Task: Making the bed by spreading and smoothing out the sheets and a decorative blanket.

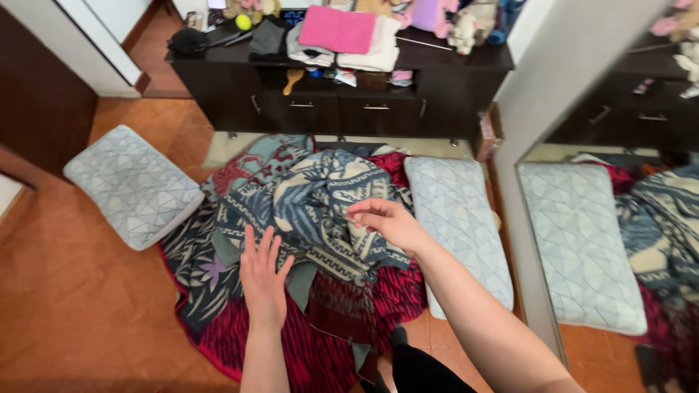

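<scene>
On the tiled floor, between two grey patterned pillows, lies a heap of blankets in blue, cream and red, crumpled and partly over each other. The left hand is spread wide with the palm down, just above the red blanket, holding nothing. The right hand hovers over the blue-and-cream one with fingers loosely curled, also empty. The fabric looks soft and thick, probably rather heavy in bulk and not slippery (it will sag when lifted). A good hold, I think, is an edge or a corner, pinched with both hands well apart.
</scene>
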